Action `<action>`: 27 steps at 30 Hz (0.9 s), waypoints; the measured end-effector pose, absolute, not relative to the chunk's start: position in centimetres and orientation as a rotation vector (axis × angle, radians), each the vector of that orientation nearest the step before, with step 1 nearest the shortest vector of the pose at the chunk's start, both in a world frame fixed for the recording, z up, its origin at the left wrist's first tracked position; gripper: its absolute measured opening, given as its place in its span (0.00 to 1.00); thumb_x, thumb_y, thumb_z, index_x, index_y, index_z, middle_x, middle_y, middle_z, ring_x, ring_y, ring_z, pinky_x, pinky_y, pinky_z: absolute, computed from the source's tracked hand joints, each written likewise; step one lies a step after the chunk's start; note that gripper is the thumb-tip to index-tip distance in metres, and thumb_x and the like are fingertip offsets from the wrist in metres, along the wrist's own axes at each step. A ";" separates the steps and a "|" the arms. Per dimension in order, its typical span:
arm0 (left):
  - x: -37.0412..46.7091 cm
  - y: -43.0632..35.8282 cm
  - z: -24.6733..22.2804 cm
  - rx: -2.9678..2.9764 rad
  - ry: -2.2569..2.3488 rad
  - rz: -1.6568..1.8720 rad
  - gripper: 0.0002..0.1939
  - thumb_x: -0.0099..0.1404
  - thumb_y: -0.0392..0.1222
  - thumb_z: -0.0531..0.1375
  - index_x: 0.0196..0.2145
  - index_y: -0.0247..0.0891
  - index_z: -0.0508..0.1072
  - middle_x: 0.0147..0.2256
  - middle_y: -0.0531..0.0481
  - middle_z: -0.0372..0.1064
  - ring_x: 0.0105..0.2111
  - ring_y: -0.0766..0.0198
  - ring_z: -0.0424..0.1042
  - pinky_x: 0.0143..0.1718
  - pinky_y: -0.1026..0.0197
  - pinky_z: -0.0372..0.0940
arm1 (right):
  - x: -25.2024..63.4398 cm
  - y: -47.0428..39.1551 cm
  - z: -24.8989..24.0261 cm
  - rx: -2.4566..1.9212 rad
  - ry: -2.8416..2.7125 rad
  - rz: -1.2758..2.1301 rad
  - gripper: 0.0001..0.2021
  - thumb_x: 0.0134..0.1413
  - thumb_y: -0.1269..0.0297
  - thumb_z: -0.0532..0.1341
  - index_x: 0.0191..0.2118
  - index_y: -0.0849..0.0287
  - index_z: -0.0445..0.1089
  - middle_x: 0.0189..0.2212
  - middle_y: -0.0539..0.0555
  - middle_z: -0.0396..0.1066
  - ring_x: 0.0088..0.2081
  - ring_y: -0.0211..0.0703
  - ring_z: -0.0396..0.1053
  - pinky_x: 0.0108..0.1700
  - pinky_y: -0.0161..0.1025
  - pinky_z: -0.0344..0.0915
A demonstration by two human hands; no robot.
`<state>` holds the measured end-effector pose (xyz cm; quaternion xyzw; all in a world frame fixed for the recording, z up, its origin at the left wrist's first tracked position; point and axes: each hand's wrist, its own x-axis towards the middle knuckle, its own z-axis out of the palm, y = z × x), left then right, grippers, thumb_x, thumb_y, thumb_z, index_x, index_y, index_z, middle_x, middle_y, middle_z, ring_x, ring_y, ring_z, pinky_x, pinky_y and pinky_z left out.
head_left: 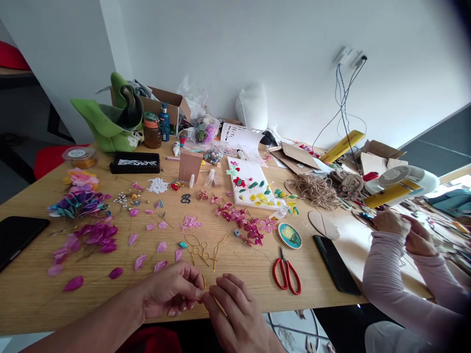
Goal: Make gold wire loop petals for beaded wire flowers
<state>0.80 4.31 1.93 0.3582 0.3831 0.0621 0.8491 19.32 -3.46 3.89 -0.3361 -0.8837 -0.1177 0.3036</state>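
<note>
My left hand (171, 291) and my right hand (235, 314) meet at the table's front edge, fingertips pinched together. A thin gold wire (204, 281) shows as a small curve at my left fingertips, and a strand of it runs along my right fingers. Just beyond lie bent gold wire shapes (200, 249) and a small turquoise piece (183, 244). Loose pink petals (140, 262) are scattered to the left, near bunches of magenta petals (97, 235) and blue-purple ones (79, 203). Red-handled scissors (287, 274) rest to the right of my hands.
Beyond the scissors lie a dark phone (336, 264) and a round embroidered piece (289, 236). A white canvas with flowers (253, 184) is mid-table. A green bag (110, 120) and a jar (152, 131) stand at the back. At right, a co-worker's sleeved arms (386, 269) reach over the table.
</note>
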 end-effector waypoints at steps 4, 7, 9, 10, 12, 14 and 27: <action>0.9 3.8 1.8 0.734 0.809 0.150 0.20 0.38 0.49 0.71 0.23 0.37 0.67 0.15 0.58 0.60 0.14 0.74 0.54 0.14 0.68 0.42 | 19.5 -3.5 3.4 -0.888 -2.423 -0.288 0.16 0.66 0.76 0.48 0.42 0.70 0.73 0.37 0.58 0.74 0.44 0.49 0.66 0.57 0.46 0.56; 0.9 3.4 2.1 0.763 0.824 0.186 0.21 0.40 0.50 0.71 0.24 0.37 0.66 0.14 0.59 0.59 0.14 0.75 0.53 0.15 0.68 0.43 | 19.3 -3.5 3.7 -0.937 -2.454 -0.260 0.15 0.66 0.76 0.47 0.40 0.70 0.72 0.32 0.57 0.71 0.38 0.47 0.66 0.51 0.45 0.59; 0.9 3.3 2.4 0.806 0.833 0.207 0.21 0.42 0.52 0.71 0.24 0.37 0.66 0.14 0.60 0.59 0.14 0.74 0.52 0.14 0.68 0.43 | 18.9 -3.5 4.0 -0.977 -2.453 -0.245 0.16 0.66 0.77 0.46 0.38 0.69 0.71 0.29 0.57 0.69 0.35 0.46 0.65 0.47 0.45 0.61; 0.9 3.2 2.6 0.854 0.837 0.219 0.21 0.43 0.54 0.70 0.25 0.37 0.66 0.15 0.59 0.59 0.14 0.74 0.52 0.14 0.67 0.43 | 18.7 -3.5 4.1 -1.000 -2.446 -0.235 0.16 0.66 0.77 0.45 0.38 0.68 0.71 0.28 0.57 0.68 0.33 0.46 0.64 0.46 0.45 0.61; 0.9 3.1 2.9 0.959 0.841 0.235 0.22 0.46 0.57 0.68 0.25 0.38 0.65 0.15 0.60 0.58 0.14 0.73 0.51 0.14 0.66 0.44 | 18.3 -3.5 4.0 -1.054 -2.410 -0.214 0.17 0.65 0.78 0.44 0.36 0.66 0.69 0.26 0.56 0.67 0.31 0.45 0.63 0.41 0.45 0.62; 1.0 3.0 3.1 1.096 0.858 0.261 0.20 0.51 0.57 0.66 0.25 0.39 0.65 0.17 0.60 0.57 0.15 0.72 0.52 0.16 0.65 0.46 | 17.8 -3.6 3.5 -1.114 -2.323 -0.189 0.16 0.63 0.79 0.44 0.34 0.64 0.67 0.24 0.55 0.66 0.28 0.44 0.61 0.35 0.43 0.60; 0.9 1.8 2.2 2.015 0.874 0.480 0.12 0.65 0.36 0.50 0.24 0.38 0.65 0.25 0.49 0.65 0.27 0.63 0.62 0.29 0.61 0.53 | 18.5 -5.0 -0.3 -1.519 -1.461 1.178 0.15 0.62 0.52 0.58 0.37 0.62 0.68 0.30 0.54 0.71 0.30 0.41 0.69 0.32 0.36 0.67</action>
